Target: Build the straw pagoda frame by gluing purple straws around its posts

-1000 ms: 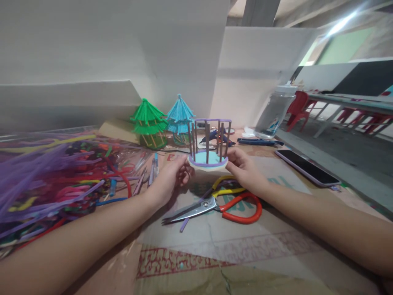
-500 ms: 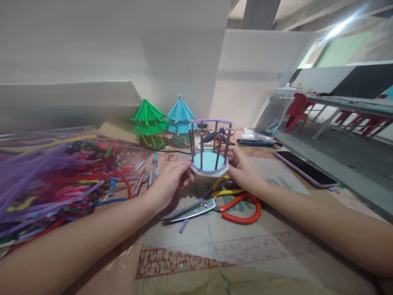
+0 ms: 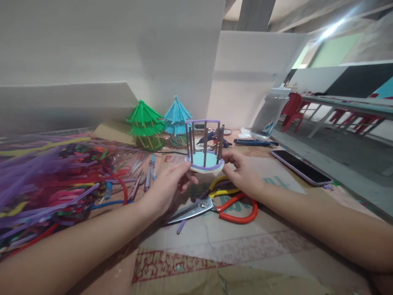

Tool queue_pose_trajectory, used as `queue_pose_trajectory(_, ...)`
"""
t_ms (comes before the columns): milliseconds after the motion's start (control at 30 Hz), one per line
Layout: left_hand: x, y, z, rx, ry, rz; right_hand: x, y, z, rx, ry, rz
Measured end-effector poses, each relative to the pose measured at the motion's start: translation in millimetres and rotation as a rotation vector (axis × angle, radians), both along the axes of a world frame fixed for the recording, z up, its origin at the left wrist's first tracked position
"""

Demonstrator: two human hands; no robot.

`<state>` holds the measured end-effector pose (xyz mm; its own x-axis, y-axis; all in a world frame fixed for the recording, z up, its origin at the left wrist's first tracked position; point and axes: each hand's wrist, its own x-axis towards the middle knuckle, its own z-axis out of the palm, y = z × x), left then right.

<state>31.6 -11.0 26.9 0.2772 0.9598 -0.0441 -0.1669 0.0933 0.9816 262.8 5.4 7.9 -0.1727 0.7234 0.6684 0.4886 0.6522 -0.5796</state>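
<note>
Between my hands is a small craft frame (image 3: 205, 160) with a light blue round base, purple pipe-cleaner rims and several upright brown sticks. It is held upright above the cardboard. My left hand (image 3: 178, 180) pinches the base at its left edge. On the opposite side my right hand (image 3: 241, 168) grips the base edge, its fingertips partly behind the frame. Large scissors (image 3: 211, 204) with a red and a yellow handle lie below the frame, blades pointing left. A short purple pipe-cleaner piece (image 3: 181, 226) sits under the blades.
A heap of coloured pipe cleaners (image 3: 58, 184) covers the left side. Green (image 3: 145, 125) and blue (image 3: 177, 123) tiered-roof models stand behind. A glue gun (image 3: 213, 139), a utility knife (image 3: 256, 142), a phone (image 3: 301, 166) and a clear bottle (image 3: 267, 114) are at the back and right.
The frame has been turned about its upright axis, so its sticks stand in different places. My hands still hold its base on both sides. The whole view has shifted slightly.
</note>
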Motion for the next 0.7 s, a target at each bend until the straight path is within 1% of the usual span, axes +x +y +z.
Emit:
queue_pose_trajectory(133,0.8,-1.2,-0.9,0.045,0.002,-0.034,-0.6,1.0,0.2,-0.013,0.004,0.013)
queue_pose_trajectory(367,-2.1,2.1,-6.2,0.018,-0.004,-0.048,-1.7,-0.8,2.3,0.0,-0.01,0.018)
queue_pose_trajectory(600,-3.9,7.7,-10.9,-0.036,-0.022,0.013,-0.6,-6.1,2.3,0.145,-0.039,-0.005)
queue_pose_trajectory(700,-2.9,9.6,-11.7,-0.052,-0.026,0.032,-0.6,-6.8,2.6,0.169,-0.056,-0.001)
